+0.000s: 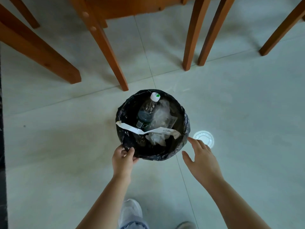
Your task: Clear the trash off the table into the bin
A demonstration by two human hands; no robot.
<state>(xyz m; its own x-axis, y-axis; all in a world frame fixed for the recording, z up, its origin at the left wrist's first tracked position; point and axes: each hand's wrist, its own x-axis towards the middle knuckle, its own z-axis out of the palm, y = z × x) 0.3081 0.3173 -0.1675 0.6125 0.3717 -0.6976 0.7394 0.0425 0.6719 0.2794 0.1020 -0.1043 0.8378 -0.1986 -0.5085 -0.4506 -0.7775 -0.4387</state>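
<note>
A round bin (185,123) lined with a black bag stands on the tiled floor. Inside lie a plastic bottle (146,111) with a white and green cap, clear plastic wrap (160,116), a crumpled tissue (156,138) and a long white paper strip (148,130) lying across the opening. My left hand (123,160) pinches the bag's near rim. My right hand (200,160) hovers open just right of the bin, fingers spread, holding nothing. A clear plastic lid (204,138) lies on the floor beyond its fingertips.
Wooden chair and table legs (105,47) stand on the floor behind the bin. More legs (191,35) rise at the right. My shoe (131,210) shows at the bottom edge. A dark strip runs along the left edge.
</note>
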